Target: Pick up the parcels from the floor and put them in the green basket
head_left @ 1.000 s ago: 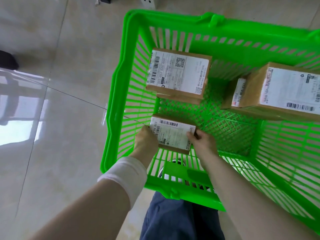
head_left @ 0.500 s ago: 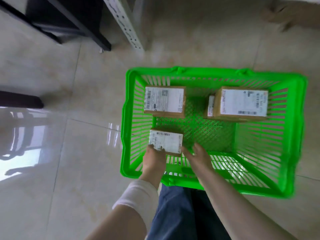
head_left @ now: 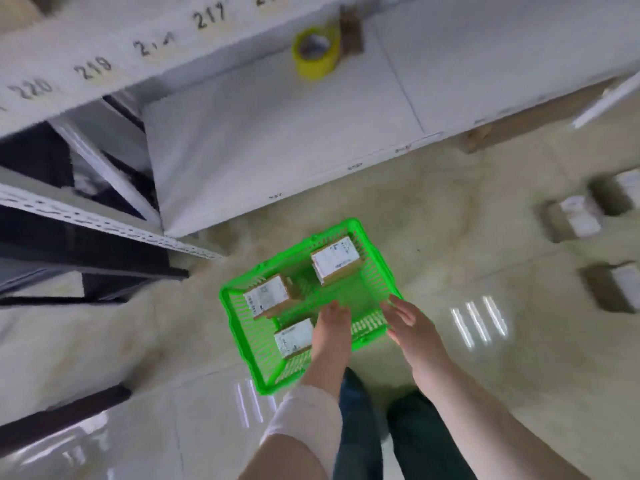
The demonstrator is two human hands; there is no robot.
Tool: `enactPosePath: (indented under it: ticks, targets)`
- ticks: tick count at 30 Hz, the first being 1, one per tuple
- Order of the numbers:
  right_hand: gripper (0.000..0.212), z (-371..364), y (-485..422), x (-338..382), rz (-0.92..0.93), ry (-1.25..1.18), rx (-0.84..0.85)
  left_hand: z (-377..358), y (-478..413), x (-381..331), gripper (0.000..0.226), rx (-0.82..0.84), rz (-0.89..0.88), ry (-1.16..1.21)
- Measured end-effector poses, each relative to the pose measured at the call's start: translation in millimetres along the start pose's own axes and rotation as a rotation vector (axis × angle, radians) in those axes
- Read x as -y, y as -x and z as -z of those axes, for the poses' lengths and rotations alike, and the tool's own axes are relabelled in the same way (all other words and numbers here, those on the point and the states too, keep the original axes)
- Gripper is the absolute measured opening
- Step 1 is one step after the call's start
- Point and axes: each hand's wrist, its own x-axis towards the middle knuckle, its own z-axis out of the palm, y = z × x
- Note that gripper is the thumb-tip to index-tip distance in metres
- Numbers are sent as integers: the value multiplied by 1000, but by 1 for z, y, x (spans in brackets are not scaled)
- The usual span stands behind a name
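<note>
**Three parcels in basket, both hands empty**

Green basket (head_left: 258, 358) sits on the floor by the shelving unit (head_left: 277, 133). Inside: near parcel (head_left: 294, 337), left parcel (head_left: 266, 296), far parcel (head_left: 335, 259).

Left hand (head_left: 332, 327) is over the basket just beside the near parcel, fingers relaxed, holding nothing; contact unclear (blur). Right hand (head_left: 412, 323) is over the right rim, fingers spread, empty.

Floor parcels remain at right: (head_left: 575, 220), (head_left: 620, 285), (head_left: 623, 188). Yellow tape roll (head_left: 315, 51) is on the shelf.

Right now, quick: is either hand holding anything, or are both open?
Left hand: open, holding nothing, over the green basket.
Right hand: open, fingers spread, holding nothing.
</note>
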Motion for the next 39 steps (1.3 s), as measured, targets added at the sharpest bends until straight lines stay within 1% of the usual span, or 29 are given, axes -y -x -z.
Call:
enactPosePath:
  ticks: [2, 4, 8, 11, 13, 15, 17, 19, 22, 25, 27, 32, 35, 39]
  targets:
    - [40, 42, 13, 0, 4, -121, -47, -38, 21, -16, 42, 29, -38, -16]
    - [37, 89, 22, -6, 4, -244, -97, -88, 36, -26, 41, 51, -60, -83]
    - [39, 195, 36, -25, 3, -464, -190, -194, 72, -44, 41, 130, -160, -177]
    - [46, 278, 44, -44, 26, -542, -230, -272, 96, -53, 40, 146, -156, -134]
    - [48, 334, 49, -59, 3, -587, -264, -324, 117, -58, 41, 170, -131, -134]
    - [45, 390, 52, -70, 5, -619, -303, -377, 134, -65, 43, 217, -139, -136]
    - [37, 443, 49, -82, 11, -643, -351, -429, 146, -74, 44, 270, -165, -142]
    - [32, 488, 45, -89, 12, -661, -389, -477, 154, -86, 44, 294, -202, -151]
    - [33, 540, 37, -89, 13, -670, -428, -532, 163, -103, 45, 346, -232, -156]
    - [20, 579, 26, -78, 15, -673, -419, -572, 169, -123, 47, 381, -213, -135]
    - [16, 603, 15, -63, 9, -637, -402, -593, 168, -140, 47, 373, -207, -126]
    - [33, 660, -35, -37, -35, -503, -332, -644, 151, -182, 46, 334, -148, -89]
    - [34, 701, -86, -38, -108, -442, -333, -678, 119, -194, 47, 293, -79, -69]
    - [41, 753, -127, -44, -169, -395, -350, -709, 89, -195, 46, 218, -3, -67]
